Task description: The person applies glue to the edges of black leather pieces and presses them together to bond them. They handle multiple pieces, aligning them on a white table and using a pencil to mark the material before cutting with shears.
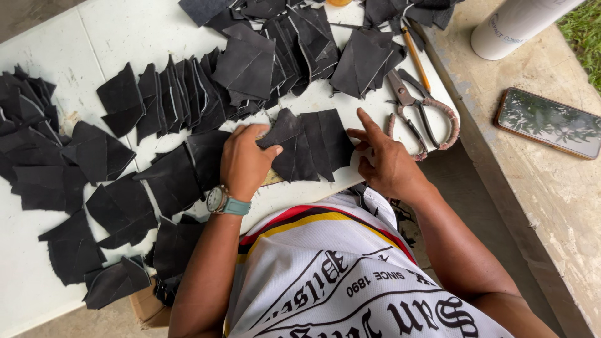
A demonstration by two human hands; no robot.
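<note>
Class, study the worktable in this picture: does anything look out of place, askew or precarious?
Yes. The scissors lie at the white table's right edge, one wrapped handle loop overhanging it. A black piece at the near left edge also overhangs. The left hand and right hand rest on fanned black pieces.

At frame centre, the left hand (245,161) and right hand (383,161) press on a small stack of black pieces (310,145), perhaps leather, on the white table (113,37); scissors (418,114) lie right.
</note>
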